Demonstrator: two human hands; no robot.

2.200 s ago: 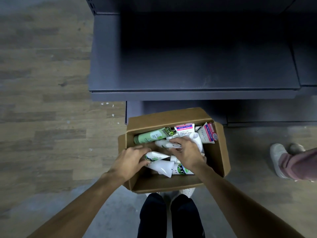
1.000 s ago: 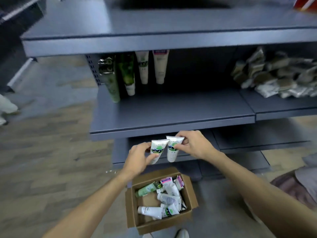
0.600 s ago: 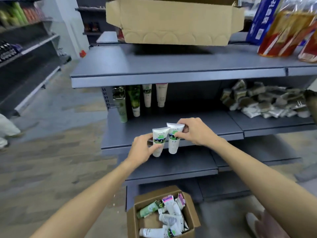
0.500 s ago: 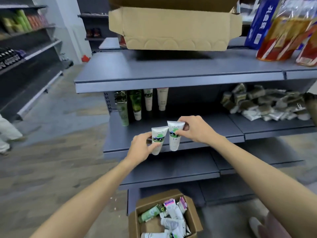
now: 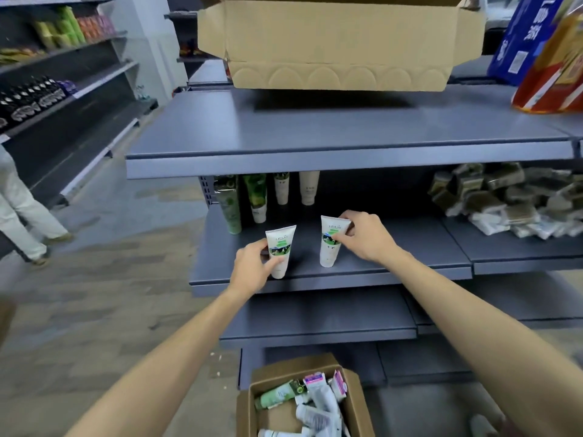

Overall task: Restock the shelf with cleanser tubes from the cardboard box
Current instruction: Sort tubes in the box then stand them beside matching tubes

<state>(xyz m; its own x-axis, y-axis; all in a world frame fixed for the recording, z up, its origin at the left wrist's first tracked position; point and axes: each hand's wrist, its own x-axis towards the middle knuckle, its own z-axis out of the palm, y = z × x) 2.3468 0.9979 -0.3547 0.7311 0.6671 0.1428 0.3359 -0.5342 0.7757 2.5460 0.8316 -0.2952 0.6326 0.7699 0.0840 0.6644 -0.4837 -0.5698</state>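
Observation:
Each hand holds one white cleanser tube with a green label, cap down, at the front of the middle grey shelf (image 5: 394, 268). My left hand (image 5: 252, 269) grips the left tube (image 5: 280, 247). My right hand (image 5: 362, 236) pinches the right tube (image 5: 331, 239) near its top. The two tubes stand a hand's width apart. Several more tubes (image 5: 258, 197) stand at the back left of the same shelf. On the floor below, the open cardboard box (image 5: 244, 408) holds several loose tubes.
A big empty cardboard box (image 5: 340, 42) sits on the top shelf, with red and blue packs (image 5: 555, 55) at its right. A heap of wrapped packets (image 5: 511, 197) fills the shelf's right section. A person in pale trousers (image 5: 19, 212) stands in the aisle at left.
Both hands have lifted a tube each out of the floor box up to the middle shelf. In the last half second the tubes moved apart and down toward the shelf surface.

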